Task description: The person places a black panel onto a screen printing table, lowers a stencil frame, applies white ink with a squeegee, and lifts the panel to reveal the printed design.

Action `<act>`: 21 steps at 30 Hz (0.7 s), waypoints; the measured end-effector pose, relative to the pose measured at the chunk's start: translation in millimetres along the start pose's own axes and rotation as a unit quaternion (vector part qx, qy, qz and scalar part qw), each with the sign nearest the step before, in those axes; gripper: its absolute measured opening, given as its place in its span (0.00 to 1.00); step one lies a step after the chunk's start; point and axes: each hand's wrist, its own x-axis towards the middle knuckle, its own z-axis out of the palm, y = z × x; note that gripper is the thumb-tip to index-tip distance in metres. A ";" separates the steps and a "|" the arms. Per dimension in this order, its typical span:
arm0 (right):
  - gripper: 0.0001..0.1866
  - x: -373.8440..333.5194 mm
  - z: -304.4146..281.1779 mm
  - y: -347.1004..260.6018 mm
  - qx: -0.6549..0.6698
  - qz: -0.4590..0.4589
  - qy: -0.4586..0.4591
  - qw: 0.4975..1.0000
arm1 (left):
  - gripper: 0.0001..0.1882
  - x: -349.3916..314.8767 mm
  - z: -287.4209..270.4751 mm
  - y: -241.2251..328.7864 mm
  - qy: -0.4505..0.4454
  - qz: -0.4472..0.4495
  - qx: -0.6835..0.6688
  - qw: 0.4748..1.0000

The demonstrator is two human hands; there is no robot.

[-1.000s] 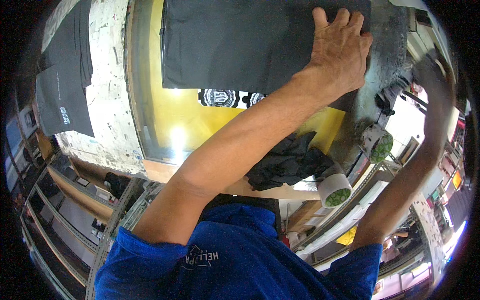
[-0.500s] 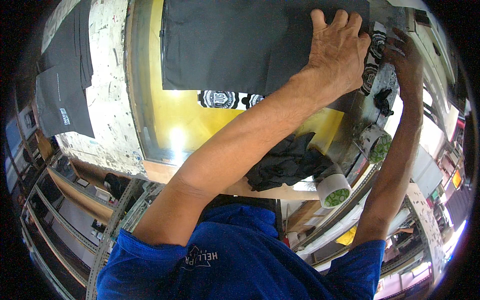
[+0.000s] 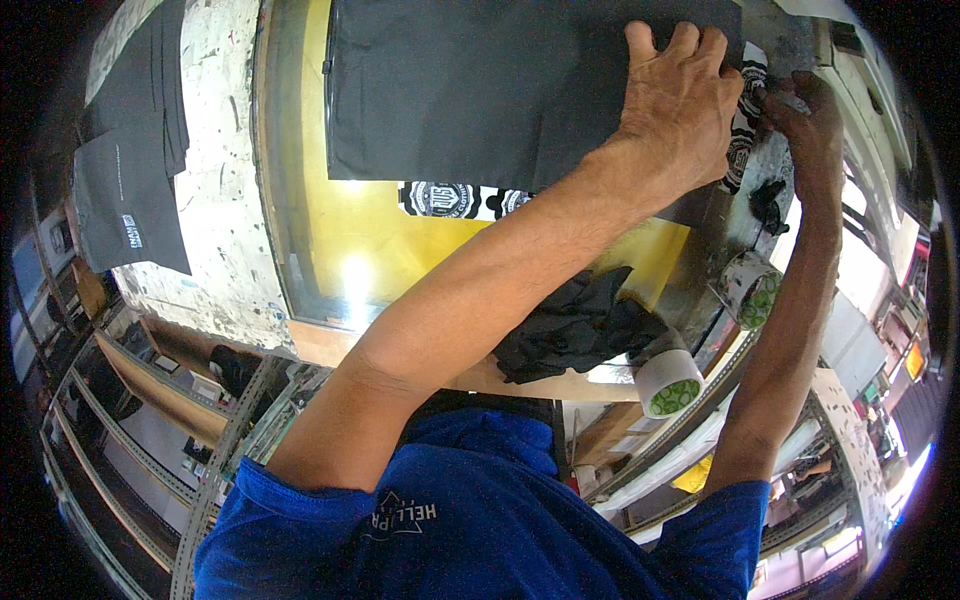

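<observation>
A dark grey, flat fabric piece (image 3: 460,90) lies over a yellow mesh panel (image 3: 390,260) in a frame. Near its right edge my left hand (image 3: 680,100) rests palm down, fingers spread and slightly bent, holding nothing. Just past that edge runs a black-and-white printed strip (image 3: 742,140). My right hand (image 3: 808,115) is at the strip's outer side, its fingers curled together on the strip's edge; the fingertips are partly hidden. Another printed strip (image 3: 440,198) with round badges shows below the fabric's near edge. My left forearm covers part of it.
A crumpled black cloth (image 3: 575,330) lies at the near edge beside a white tape roll (image 3: 668,372). A second, stained roll (image 3: 748,285) and a small black scrap (image 3: 768,205) sit on the right. Dark fabric pieces (image 3: 130,190) overlap a paint-spotted board (image 3: 220,230) at left.
My right hand's fingers have drawn together at the strip, which now looks narrower and more tilted. My left hand stays in place on the fabric.
</observation>
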 end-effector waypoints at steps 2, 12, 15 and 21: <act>0.31 -6.8 -2.6 -5.3 -0.018 0.005 0.014 1.000 | 0.18 -0.7 -0.6 2.2 -0.001 0.008 0.002 1.000; 0.19 -6.6 -10.3 -9.1 0.043 0.013 0.001 0.999 | 0.18 -0.1 -0.1 2.1 0.000 0.007 -0.005 1.000; 0.19 -6.3 -9.4 -8.5 0.016 0.022 -0.038 0.999 | 0.18 0.1 -0.2 1.6 -0.006 0.006 -0.006 1.000; 0.16 -15.2 -5.3 -19.4 -0.012 -0.001 -0.028 1.000 | 0.18 0.5 -2.3 2.0 0.001 0.004 -0.007 1.000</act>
